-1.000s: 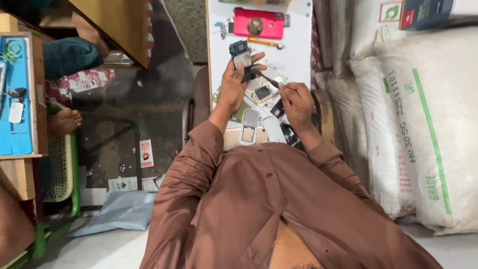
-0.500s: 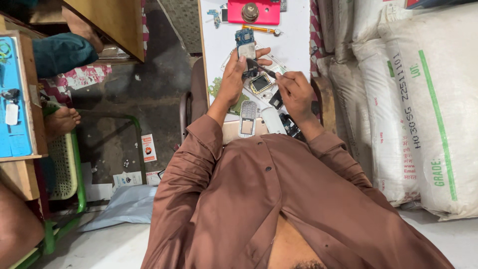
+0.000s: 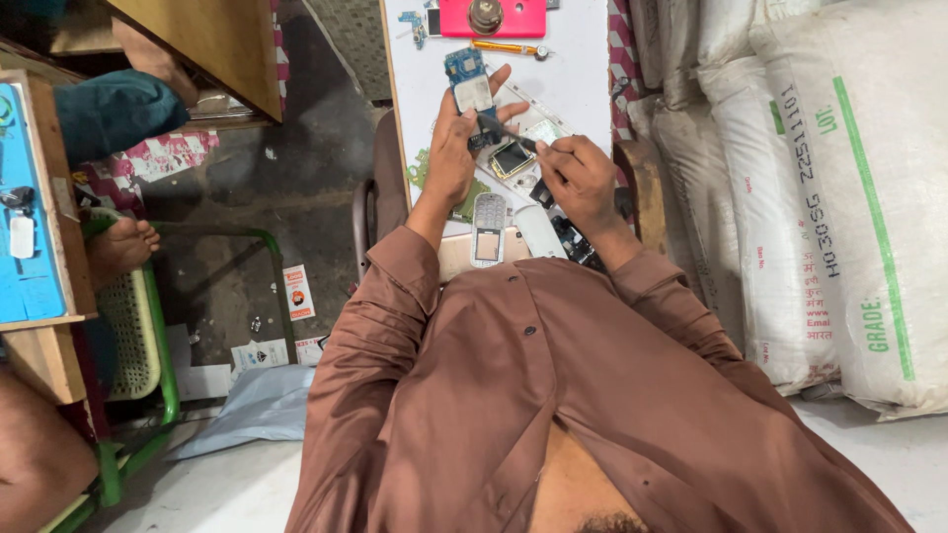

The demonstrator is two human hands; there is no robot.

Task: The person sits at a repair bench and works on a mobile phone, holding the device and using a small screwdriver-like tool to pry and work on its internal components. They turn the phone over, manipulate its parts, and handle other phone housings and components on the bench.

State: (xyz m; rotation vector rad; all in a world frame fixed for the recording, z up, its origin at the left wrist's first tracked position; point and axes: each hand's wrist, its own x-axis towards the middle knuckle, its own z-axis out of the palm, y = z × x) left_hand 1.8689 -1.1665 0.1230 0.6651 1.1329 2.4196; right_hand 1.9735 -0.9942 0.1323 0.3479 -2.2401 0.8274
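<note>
On white table [image 3: 583, 69], left hand [image 3: 456, 148] gripping circuit board [image 3: 467, 79].

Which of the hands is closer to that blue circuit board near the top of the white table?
Left. The left hand touches the blue circuit board with its fingers. The right hand sits lower and to the side, holding a dark tool.

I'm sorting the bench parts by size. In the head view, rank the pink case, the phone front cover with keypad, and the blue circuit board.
1. pink case, partly cut off by the frame edge
2. phone front cover
3. blue circuit board, held in the left hand

Blue circuit board [image 3: 466, 79], pink case [image 3: 494, 18], white table [image 3: 583, 69].
</note>
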